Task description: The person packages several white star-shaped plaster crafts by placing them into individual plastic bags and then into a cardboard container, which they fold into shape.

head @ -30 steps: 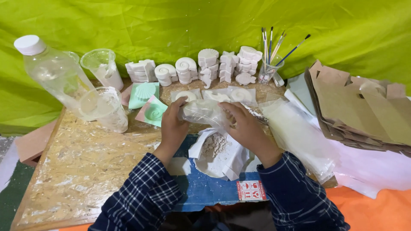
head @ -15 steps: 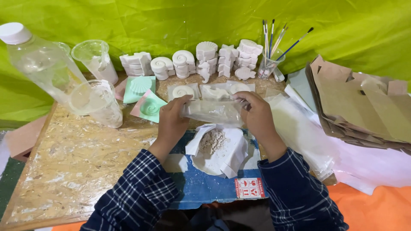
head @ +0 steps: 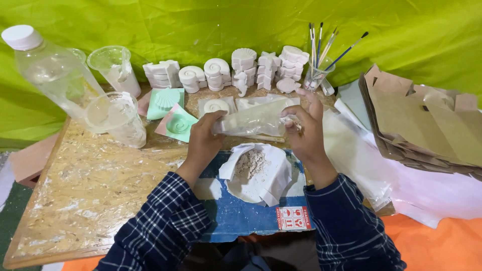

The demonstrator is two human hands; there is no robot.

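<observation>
Between left hand and right hand stretches a clear plastic bag.

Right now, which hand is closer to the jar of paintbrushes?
The right hand: it is just below and left of the jar of paintbrushes. The left hand is farther left, at the other end of the clear plastic bag.

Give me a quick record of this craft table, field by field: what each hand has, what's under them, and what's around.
left hand: left hand grips one end of the clear plastic bag
right hand: right hand grips the bag's other end
below hands: white bowl holding pale powder, on blue sheet
surface: chipboard table
back row: white shell casts; brushes in cup
left side: clear bottle, plastic cups, green moulds
right side: brown paper stack
</observation>
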